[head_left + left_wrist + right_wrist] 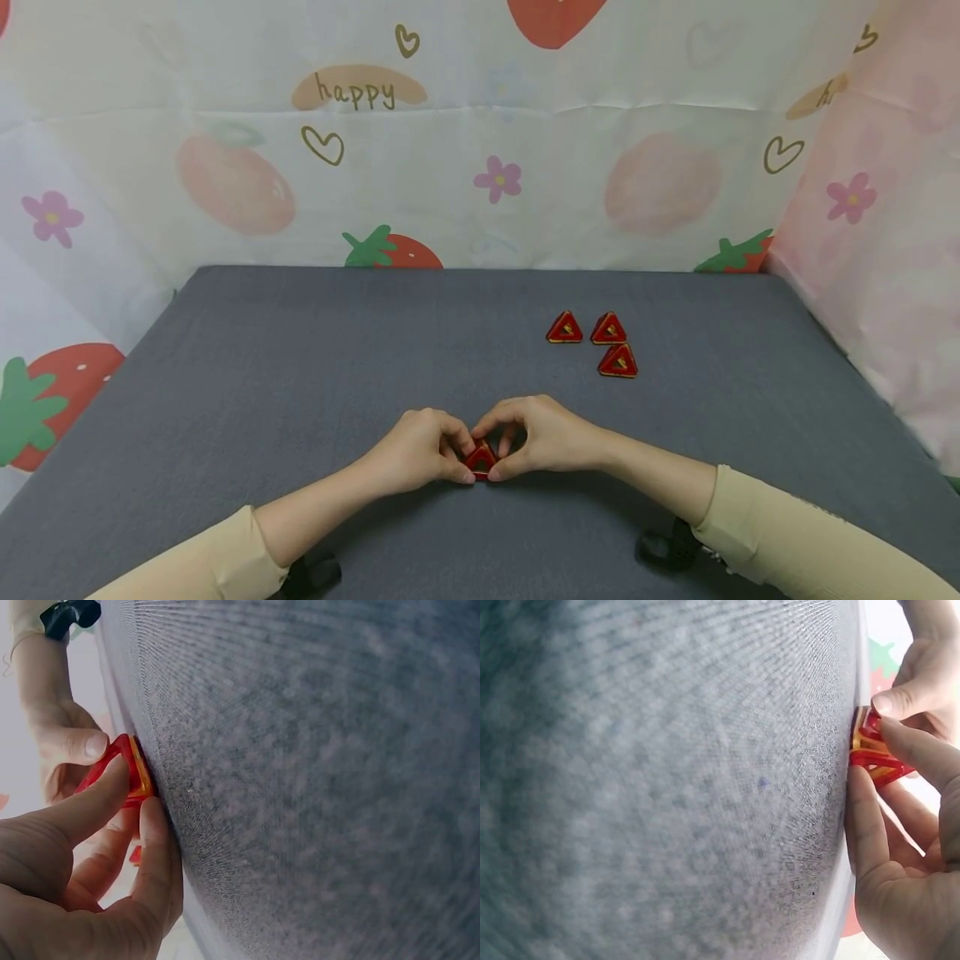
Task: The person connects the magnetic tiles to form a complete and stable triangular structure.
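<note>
A small red triangular piece (481, 459) with gold edging and a dark centre stands on the grey tabletop, at the near middle. From its left side my left hand (422, 450) pinches it between thumb and fingers. My right hand (542, 435) pinches the same piece from the right. In the left wrist view the red piece (139, 769) shows an orange-yellow edge low against the cloth. The right wrist view has the piece (877, 757) partly covered by fingertips; red and yellow layered edges show there. What kind of object it is, I cannot tell.
Farther back, right of centre, lie three similar red triangular pieces (564, 327), two of them close together. Grey cloth covers the table (337, 358). A printed curtain (465, 142) hangs behind it and along the sides. Dark wrist devices (663, 550) sit under both sleeves.
</note>
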Demonstrator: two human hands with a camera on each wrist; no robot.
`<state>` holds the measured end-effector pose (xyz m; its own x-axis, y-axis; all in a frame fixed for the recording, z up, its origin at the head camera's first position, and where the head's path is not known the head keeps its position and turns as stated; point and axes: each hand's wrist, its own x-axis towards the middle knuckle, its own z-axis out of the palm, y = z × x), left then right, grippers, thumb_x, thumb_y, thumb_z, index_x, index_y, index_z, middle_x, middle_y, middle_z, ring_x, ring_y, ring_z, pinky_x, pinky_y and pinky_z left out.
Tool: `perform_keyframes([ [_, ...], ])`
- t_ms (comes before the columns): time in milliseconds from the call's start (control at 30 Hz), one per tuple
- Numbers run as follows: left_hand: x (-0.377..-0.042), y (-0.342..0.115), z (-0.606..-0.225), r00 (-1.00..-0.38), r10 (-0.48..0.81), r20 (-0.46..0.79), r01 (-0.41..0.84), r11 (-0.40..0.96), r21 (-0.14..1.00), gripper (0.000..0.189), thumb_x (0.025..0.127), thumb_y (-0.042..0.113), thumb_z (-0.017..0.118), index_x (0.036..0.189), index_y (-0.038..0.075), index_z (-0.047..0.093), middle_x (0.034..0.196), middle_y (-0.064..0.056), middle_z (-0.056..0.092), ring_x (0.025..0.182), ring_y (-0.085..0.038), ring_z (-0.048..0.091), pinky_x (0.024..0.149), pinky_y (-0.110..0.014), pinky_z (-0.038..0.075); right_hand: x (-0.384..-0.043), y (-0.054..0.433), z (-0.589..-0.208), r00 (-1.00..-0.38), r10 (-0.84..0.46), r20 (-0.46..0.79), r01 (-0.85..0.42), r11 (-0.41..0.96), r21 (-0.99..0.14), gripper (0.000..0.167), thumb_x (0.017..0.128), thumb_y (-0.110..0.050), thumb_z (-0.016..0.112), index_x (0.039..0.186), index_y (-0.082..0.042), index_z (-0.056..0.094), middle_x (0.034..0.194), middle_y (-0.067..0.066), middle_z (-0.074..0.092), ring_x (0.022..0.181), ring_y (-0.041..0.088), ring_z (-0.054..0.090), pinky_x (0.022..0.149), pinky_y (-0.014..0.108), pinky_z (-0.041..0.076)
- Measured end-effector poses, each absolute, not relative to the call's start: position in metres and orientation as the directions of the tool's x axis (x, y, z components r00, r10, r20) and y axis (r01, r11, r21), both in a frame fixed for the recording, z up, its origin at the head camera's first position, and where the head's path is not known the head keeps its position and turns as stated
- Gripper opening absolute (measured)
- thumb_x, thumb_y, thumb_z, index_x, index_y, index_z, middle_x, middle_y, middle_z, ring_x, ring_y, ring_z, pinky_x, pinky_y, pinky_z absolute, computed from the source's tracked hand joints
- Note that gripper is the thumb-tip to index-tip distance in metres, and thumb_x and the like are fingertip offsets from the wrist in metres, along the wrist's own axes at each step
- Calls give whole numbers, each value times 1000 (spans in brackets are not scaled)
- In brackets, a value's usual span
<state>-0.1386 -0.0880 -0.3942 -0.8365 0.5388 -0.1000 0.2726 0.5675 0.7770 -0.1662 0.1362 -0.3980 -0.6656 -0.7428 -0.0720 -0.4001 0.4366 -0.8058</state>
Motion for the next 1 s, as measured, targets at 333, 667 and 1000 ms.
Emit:
perform_keyframes([
  [333,-142,-85,-392,-852,515,-101,255,574,778,20,75,11,85,89,4,73,83,-6,75,64,-4,63,57,-20,50,-166,139,-396,-711,-699,-79,-358,457,-814,41,79,-22,83,118,-23,71,112,-3,72,93,9,66,74,23,56],
  [667,-159,-65,-387,-887,458,-61,252,592,766,18,77,12,84,91,7,74,85,-6,76,63,-6,65,55,-23,51,-174,154,-392,-791,-610,-37,-317,461,-829,38,82,-20,80,119,-20,71,109,3,76,95,14,71,69,25,57],
  [1000,-188,-30,-381,-924,383,-10,246,613,751,15,78,14,84,90,9,77,89,-6,77,68,-10,67,55,-23,51,-187,177,-387,-895,-445,6,-274,539,-797,39,84,-14,78,121,-15,70,112,10,75,97,21,74,70,28,57],
])
